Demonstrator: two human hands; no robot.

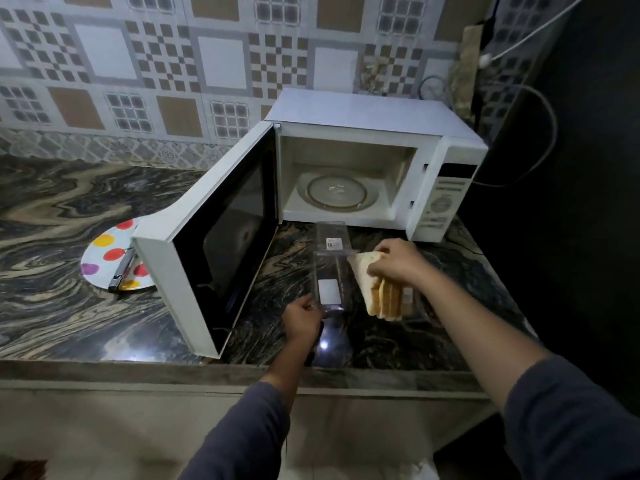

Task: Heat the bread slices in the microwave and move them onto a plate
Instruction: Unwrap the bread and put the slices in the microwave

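A white microwave [377, 112] stands on the marbled counter with its door [207, 237] swung wide open to the left; the glass turntable [334, 192] inside is bare. My right hand [398, 263] grips a stack of several bread slices [379, 292] just in front of the microwave. My left hand [303, 317] holds the near edge of a clear plastic bread container [329, 271] lying open on the counter. A white plate with coloured dots [107, 254] sits left of the door, partly hidden behind it.
A dark utensil [121, 268] lies on the plate. Cables [540, 133] hang beside the microwave against a dark surface on the right. The counter's front edge [242, 372] runs below my hands. A tiled wall stands behind.
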